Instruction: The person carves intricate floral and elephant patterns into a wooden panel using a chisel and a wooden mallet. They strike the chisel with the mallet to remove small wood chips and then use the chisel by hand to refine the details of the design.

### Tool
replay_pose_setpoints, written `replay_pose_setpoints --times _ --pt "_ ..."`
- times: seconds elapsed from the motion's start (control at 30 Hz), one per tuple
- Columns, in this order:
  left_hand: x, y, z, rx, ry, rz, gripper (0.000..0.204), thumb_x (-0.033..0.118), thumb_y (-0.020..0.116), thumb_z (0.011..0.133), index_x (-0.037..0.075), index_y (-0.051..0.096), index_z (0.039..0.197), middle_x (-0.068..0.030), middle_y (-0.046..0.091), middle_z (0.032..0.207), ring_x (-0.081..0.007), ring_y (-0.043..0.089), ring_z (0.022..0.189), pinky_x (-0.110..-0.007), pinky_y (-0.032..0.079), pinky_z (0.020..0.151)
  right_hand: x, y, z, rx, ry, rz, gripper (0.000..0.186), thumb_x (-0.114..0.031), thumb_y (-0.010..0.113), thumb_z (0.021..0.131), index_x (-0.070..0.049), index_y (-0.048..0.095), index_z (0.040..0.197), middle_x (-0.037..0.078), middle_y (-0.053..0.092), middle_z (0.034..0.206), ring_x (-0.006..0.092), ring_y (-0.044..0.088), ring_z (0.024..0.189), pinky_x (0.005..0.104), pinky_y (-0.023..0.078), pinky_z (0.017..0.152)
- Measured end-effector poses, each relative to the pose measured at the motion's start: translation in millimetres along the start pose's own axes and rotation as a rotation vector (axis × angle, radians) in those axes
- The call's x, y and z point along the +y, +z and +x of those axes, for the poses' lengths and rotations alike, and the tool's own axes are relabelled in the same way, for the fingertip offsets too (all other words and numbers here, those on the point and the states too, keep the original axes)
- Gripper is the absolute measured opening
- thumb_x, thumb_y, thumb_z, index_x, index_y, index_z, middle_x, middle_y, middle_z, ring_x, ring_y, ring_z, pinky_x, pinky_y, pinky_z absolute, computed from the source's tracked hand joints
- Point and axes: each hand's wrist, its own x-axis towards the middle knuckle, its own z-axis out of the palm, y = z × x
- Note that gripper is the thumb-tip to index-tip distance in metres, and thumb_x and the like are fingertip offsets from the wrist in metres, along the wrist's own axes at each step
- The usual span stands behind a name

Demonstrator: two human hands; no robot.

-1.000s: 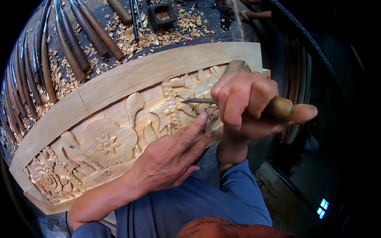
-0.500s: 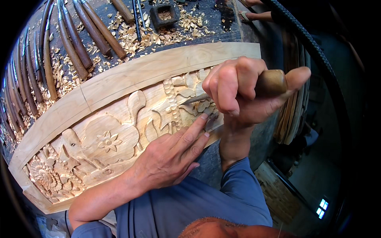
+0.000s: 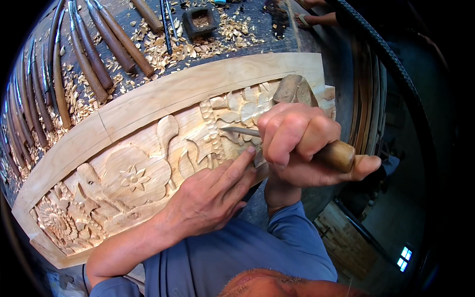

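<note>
A long pale wooden panel with a curved upper edge lies before me, carved in relief with flowers and leaves. My right hand is closed round the brown wooden handle of a carving chisel. The chisel's narrow metal blade points left, its tip at the carved beaded strip. Flat across the panel's lower edge lies my left hand, fingers stretched out and holding nothing. Its fingertips are just below the blade. Beyond my right hand a brown wooden block rests on the panel, partly hidden.
Several wooden-handled carving tools lie in a row at the far left among wood shavings. A dark square container stands at the back. Boards are stacked at right, near a dark cable. Another person's foot shows at the top.
My right hand has moved down towards me, and the chisel handle sits lower. The brown block behind it has come into view. My left hand stays nearly in place.
</note>
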Motion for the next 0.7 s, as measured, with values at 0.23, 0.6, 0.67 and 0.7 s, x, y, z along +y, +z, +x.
replay_pose_setpoints --times 0.23,0.6,0.67,0.7 --pt "2.7 -6.8 3.0 -0.004 0.001 0.019 0.064 0.018 0.084 0.082 -0.004 0.067 0.139 -0.0257 0.052 0.164 -0.0291 0.073 0.120 -0.035 0.059 0.076 -18.0 -15.3 3.9 -0.003 -0.085 -0.052 0.077 -0.083 0.037 0.109 -0.015 0.043 0.073 0.004 0.058 0.059 0.0134 0.046 0.037 0.0274 0.030 0.034" --pt "14.9 -0.2 -17.9 0.343 -0.116 -0.153 0.031 0.017 0.086 0.091 0.006 0.081 0.120 -0.0030 0.070 0.090 -0.0142 0.059 0.061 -0.030 0.046 0.052 -31.8 -3.7 -16.5 -0.355 0.020 0.342 0.074 -0.068 0.066 0.107 -0.007 0.048 0.069 0.018 0.068 0.065 0.0175 0.054 0.039 0.0273 0.031 0.035" --pt "19.7 3.7 -17.1 0.393 -0.217 -0.117 0.027 0.021 0.090 0.090 0.007 0.083 0.113 -0.0024 0.066 0.085 -0.0165 0.061 0.061 -0.031 0.048 0.052 -34.1 7.3 -24.7 -0.315 0.028 0.366 0.074 -0.071 0.066 0.106 -0.008 0.047 0.070 0.016 0.069 0.065 0.0164 0.052 0.039 0.0276 0.029 0.036" --pt "16.8 4.6 -16.8 0.382 -0.209 -0.101 0.026 0.022 0.090 0.089 0.008 0.083 0.110 -0.0024 0.066 0.085 -0.0174 0.061 0.061 -0.032 0.048 0.053 -34.4 12.5 -28.2 -0.296 0.033 0.378 0.074 -0.072 0.065 0.106 -0.009 0.047 0.071 0.016 0.069 0.065 0.0159 0.051 0.039 0.0278 0.029 0.036"
